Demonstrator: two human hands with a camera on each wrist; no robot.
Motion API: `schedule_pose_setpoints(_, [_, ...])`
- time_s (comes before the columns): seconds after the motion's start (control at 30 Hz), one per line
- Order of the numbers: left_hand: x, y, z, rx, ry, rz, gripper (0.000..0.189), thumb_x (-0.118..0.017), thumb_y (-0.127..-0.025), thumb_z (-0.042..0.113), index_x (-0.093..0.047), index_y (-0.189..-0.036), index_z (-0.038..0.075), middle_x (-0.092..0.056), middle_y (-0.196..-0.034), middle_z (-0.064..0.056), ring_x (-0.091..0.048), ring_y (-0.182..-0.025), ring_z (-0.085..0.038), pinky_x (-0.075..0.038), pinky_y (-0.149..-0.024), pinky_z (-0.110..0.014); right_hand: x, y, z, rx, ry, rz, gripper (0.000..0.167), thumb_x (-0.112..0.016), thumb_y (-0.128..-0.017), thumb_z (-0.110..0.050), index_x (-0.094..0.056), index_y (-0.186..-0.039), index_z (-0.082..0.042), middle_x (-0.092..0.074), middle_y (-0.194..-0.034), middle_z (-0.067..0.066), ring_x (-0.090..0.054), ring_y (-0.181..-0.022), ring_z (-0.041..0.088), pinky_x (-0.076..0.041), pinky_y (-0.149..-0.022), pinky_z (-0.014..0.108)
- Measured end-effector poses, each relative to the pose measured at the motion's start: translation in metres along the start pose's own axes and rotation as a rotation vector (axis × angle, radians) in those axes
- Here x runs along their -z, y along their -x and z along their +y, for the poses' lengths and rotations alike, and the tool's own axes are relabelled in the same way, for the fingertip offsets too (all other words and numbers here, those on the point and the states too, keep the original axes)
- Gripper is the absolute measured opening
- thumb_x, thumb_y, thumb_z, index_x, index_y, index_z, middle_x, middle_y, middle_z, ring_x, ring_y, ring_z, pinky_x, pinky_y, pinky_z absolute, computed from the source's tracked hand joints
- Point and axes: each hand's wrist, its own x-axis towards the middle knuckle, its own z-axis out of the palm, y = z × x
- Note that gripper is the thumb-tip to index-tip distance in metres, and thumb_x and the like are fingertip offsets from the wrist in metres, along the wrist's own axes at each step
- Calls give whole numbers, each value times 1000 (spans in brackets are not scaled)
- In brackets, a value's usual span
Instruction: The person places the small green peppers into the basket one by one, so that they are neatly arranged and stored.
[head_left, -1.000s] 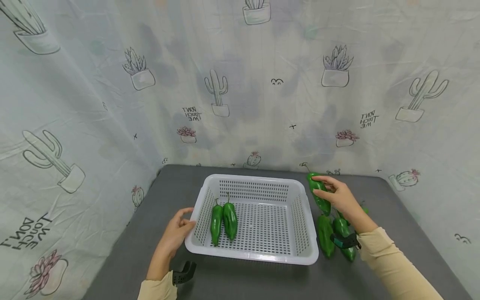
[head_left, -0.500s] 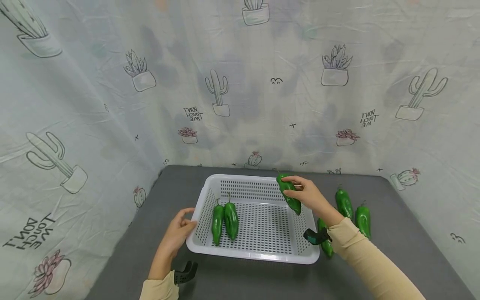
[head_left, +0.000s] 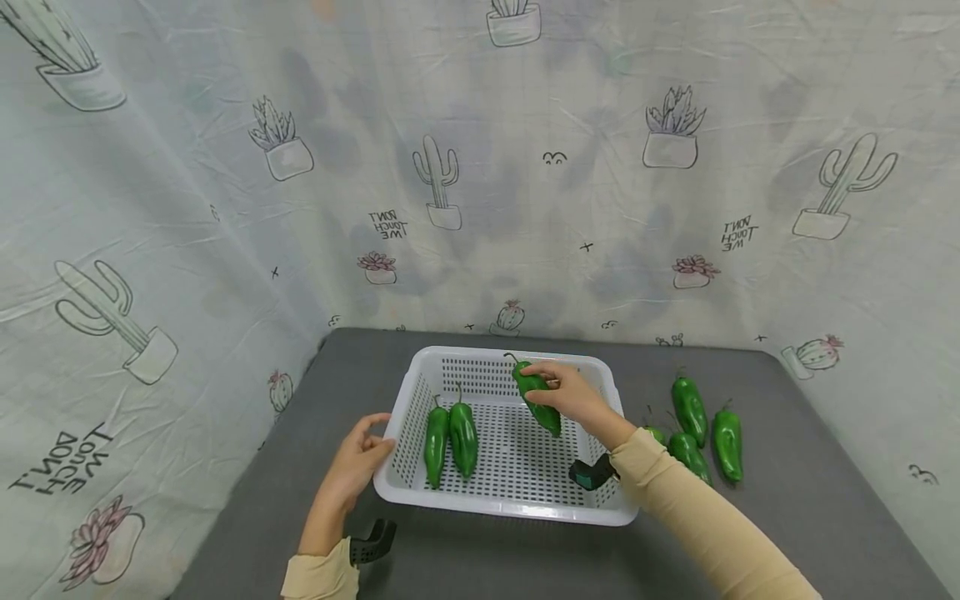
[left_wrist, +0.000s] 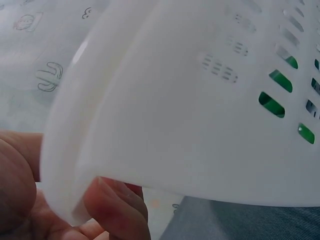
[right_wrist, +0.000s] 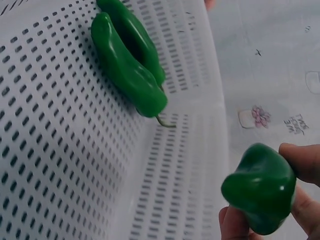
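Observation:
My left hand [head_left: 352, 467] grips the left rim of a white perforated plastic basket [head_left: 510, 511]; in the left wrist view its fingers [left_wrist: 116, 207] curl under the rim's edge. A green pepper [head_left: 546, 418] is pinched between the thumb and fingers of my right hand [head_left: 576, 395], over the basket's right half. Its stem points up and left. In the right wrist view the held pepper [right_wrist: 262, 187] shows its blunt end. Two more green peppers lie side by side in the basket's left part, a slim one [head_left: 436, 446] and a fuller one [head_left: 463, 440].
Several green peppers lie on the dark grey table [head_left: 360, 367] right of the basket, among them one at the back [head_left: 689, 408] and one farthest right [head_left: 727, 446]. My right sleeve [head_left: 697, 500] partly covers others. A cactus-print cloth [head_left: 480, 192] hangs behind the table.
My right hand has carried the pepper leftward from beside the basket's right edge to above its inside. The left hand stays at the rim.

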Motion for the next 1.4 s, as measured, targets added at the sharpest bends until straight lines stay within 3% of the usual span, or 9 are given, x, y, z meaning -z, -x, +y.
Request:
schedule_pose_setpoints(0.37, [1, 0, 0, 3, 11, -15, 48, -53, -94, 7, -37, -140, 4, -62, -95, -20, -62, -83, -24, -48, -67, -33, -28, -12, 4, -11, 17, -26, 37, -68, -86, -13, -63, -123, -14, -59, -120, 15, -59, -104, 30, -52, -77, 39])
schedule_pose_setpoints(0.8, [1, -1, -2, -8, 14, -7, 47, -53, -94, 6, -39, -139, 5, -63, -95, -20, -63, -84, -25, -49, -68, -34, -56, -22, 9, -29, 143, -83, 36, -73, -82, -13, -67, -117, -17, -55, -131, 14, -50, -121, 36, -50, -85, 43])
schedule_pose_setpoints(1.0, [1, -3, -1, -11, 24, -9, 46, -53, -94, 5, -40, -138, 4, -63, -94, -20, -63, -84, -24, -49, -68, -33, -63, -26, 13, -54, 147, -101, 36, -72, -81, -10, -67, -116, -15, -52, -136, 14, -46, -125, 37, -46, -91, 47])
schedule_pose_setpoints(1.3, [0, -4, -2, -9, 35, -8, 46, -54, -93, 5, -40, -137, 4, -63, -95, -21, -63, -83, -24, -49, -68, -34, -71, -33, 19, -66, 237, -146, 40, -74, -80, -14, -65, -119, -15, -51, -135, 20, -48, -123, 37, -47, -89, 46])
schedule_pose_setpoints(1.4, [0, -4, -3, -7, 40, 1, 46, -54, -93, 4, -41, -137, 4, -63, -95, -22, -63, -84, -25, -49, -68, -34, -74, -36, 22, -36, 268, -165, 41, -74, -80, -15, -64, -120, -14, -51, -135, 18, -48, -123, 36, -48, -89, 46])
